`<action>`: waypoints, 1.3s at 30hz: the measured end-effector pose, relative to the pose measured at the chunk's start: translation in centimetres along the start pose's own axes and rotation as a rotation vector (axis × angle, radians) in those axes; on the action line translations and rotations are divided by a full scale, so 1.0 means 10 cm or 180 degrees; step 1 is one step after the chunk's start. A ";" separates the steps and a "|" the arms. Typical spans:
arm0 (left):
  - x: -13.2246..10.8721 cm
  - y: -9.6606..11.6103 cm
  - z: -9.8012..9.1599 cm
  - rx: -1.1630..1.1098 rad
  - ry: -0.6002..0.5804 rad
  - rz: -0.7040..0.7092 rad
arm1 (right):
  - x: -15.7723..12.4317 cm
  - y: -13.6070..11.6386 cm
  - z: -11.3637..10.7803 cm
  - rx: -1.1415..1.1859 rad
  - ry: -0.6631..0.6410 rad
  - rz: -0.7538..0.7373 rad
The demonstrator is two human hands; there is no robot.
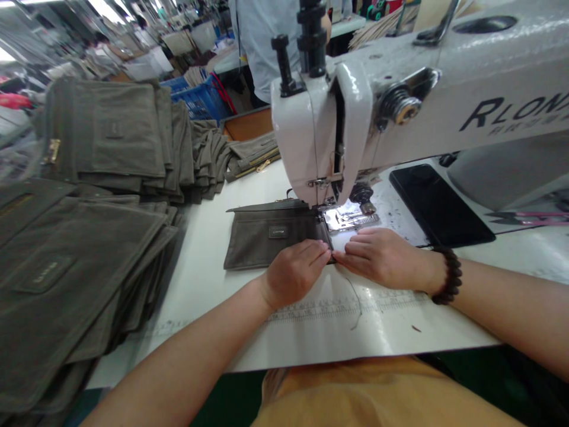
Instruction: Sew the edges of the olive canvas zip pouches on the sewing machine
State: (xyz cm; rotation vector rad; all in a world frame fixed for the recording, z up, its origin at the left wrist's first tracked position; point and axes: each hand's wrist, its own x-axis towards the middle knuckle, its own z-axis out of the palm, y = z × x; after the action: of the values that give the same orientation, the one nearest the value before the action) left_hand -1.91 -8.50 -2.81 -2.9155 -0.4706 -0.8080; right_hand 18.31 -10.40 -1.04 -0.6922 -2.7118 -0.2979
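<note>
A grey-green fabric pouch (253, 240) with a small label patch lies flat on the white sewing table. Its right edge runs under the needle area of the sewing machine (320, 136). My left hand (297, 270) presses on the pouch's near right part, fingers closed together at its corner. From the other side, my right hand (384, 258) meets that same corner with fingertips pinched on the edge, beside the metal needle plate (349, 216). The two hands' fingertips almost touch. What lies beneath the fingers is hidden.
Stacks of similar fabric pouches (120, 130) stand at the left, with a nearer pile (80, 267) at the table's edge. A black phone (438, 201) and pink-handled scissors (528, 217) lie right. Behind are a blue crate (200, 98) and a person (267, 47).
</note>
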 end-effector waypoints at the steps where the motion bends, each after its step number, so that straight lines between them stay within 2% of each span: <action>1: 0.01 0.01 -0.01 0.0058 -0.0034 0.0052 | 0.00 0.00 0.00 0.0017 -0.0021 -0.0035; 6: 0.00 0.06 -0.07 0.0300 -0.0214 0.0227 | -0.01 0.00 -0.03 0.0133 -0.0139 -0.0172; 11: -0.06 0.03 -0.09 -0.0140 -0.0227 -0.0065 | -0.02 -0.04 -0.05 0.0151 -0.0298 -0.0136; 23: -0.02 -0.20 -0.03 -0.0091 -0.0287 0.0022 | 0.01 0.01 0.07 -0.0031 -0.0544 0.0373; 27: 0.01 -0.31 0.00 0.0000 -0.0301 0.0035 | 0.06 0.04 0.11 -0.0086 -0.0453 0.0617; 34: 0.05 -0.49 0.06 0.0176 -0.0811 -0.0041 | 0.08 0.06 0.16 -0.0107 -0.0322 0.0789; 39: 0.12 -0.57 0.07 0.0270 -0.0970 -0.0157 | 0.07 0.06 0.14 -0.0116 -0.0422 0.0704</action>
State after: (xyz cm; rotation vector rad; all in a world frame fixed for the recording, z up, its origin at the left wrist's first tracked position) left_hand -2.32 -2.66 -2.83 -2.9660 -0.5856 -0.3364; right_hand 17.64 -9.18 -2.05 -1.0469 -2.7243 -0.2557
